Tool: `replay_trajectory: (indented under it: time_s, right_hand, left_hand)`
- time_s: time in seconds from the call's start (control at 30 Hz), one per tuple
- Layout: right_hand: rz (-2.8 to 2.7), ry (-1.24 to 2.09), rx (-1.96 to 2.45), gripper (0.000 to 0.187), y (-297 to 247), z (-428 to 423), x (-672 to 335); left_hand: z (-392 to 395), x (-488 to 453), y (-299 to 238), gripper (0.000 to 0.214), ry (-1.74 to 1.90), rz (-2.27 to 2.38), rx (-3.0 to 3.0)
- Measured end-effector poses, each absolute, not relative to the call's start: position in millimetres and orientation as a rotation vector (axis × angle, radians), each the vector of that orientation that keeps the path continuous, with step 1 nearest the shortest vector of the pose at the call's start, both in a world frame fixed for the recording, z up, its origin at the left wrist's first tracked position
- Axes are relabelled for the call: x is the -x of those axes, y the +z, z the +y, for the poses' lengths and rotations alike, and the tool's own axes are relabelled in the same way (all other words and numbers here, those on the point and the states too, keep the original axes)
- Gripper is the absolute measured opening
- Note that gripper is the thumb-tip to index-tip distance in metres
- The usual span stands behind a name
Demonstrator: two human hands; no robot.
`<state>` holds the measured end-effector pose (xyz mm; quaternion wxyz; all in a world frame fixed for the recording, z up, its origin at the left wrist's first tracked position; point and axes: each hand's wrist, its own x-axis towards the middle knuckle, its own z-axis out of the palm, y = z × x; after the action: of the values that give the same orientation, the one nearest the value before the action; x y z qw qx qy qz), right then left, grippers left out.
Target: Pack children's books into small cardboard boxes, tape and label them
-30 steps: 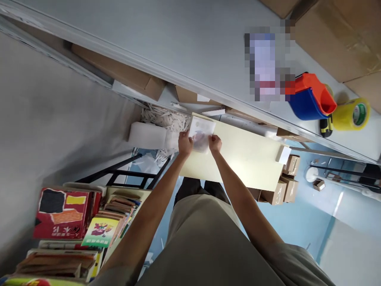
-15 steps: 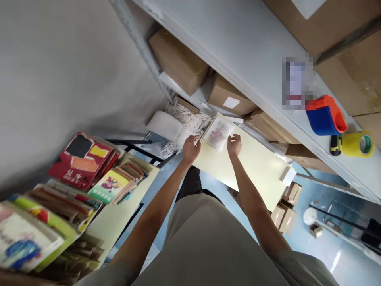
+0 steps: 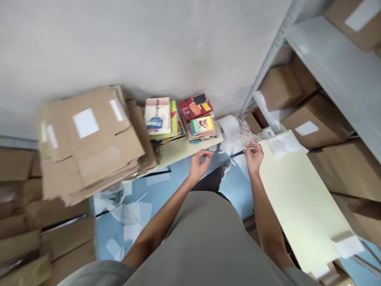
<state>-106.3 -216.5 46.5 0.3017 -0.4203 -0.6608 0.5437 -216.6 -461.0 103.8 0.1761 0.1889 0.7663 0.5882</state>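
My left hand (image 3: 201,165) hangs in the air above the blue floor, just in front of the book table. Its fingers are loosely bent, thumb apart from them, with nothing in between. Nearest to it is a stack of small books (image 3: 203,126) with a yellow and green cover on top. My right hand (image 3: 254,157) hovers by the left edge of the cream table (image 3: 300,198), fingers curled but apart, and I see nothing held. On that table's far end lies a whitish wrapped packet (image 3: 284,143) with a faint coloured print.
Red-covered books (image 3: 195,107) and a pile with a white cover (image 3: 157,116) stand along the wall. Flattened cardboard boxes (image 3: 89,143) are stacked at left. A white roll (image 3: 229,127) and paper scraps lie in the corner. Boxes fill the grey shelf (image 3: 342,51) at right.
My view has swung left towards the books and cardboard. Both hands have come away from the packet, which stays on the cream table.
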Motion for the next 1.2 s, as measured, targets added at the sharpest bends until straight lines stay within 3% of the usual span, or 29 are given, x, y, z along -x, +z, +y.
replay_trajectory:
  time_s: [0.23,0.4,0.6,0.77,0.9,1.07,1.2]
  right_hand:
    - [-1.922,1.787,0.757,0.049,81,-358,173]
    - [-2.123,2.037,0.488,0.059,97,-449,228]
    - [-2.293,2.053,0.526,0.072,105,-532,304]
    - [-2.225,1.859,0.562,0.068,126,-566,335]
    - [-2.101,1.912,0.473,0.062,164,-583,327]
    - [-1.901,1.932,0.503,0.054,202,-606,296]
    - [-1.766,1.887,0.578,0.052,207,-611,263]
  left_hand:
    - [-622,224,111,0.037,1.954,2.271,-0.021]
    - [-718,246,117,0.06,2.221,2.145,0.294]
    - [-790,260,125,0.072,2.297,1.828,0.402]
    - [-818,258,127,0.072,2.269,1.615,0.358]
    - [-835,255,134,0.07,2.333,1.488,0.377]
    - [-852,260,149,0.047,2.458,1.374,0.265]
    - [-848,269,160,0.04,2.452,1.399,0.207]
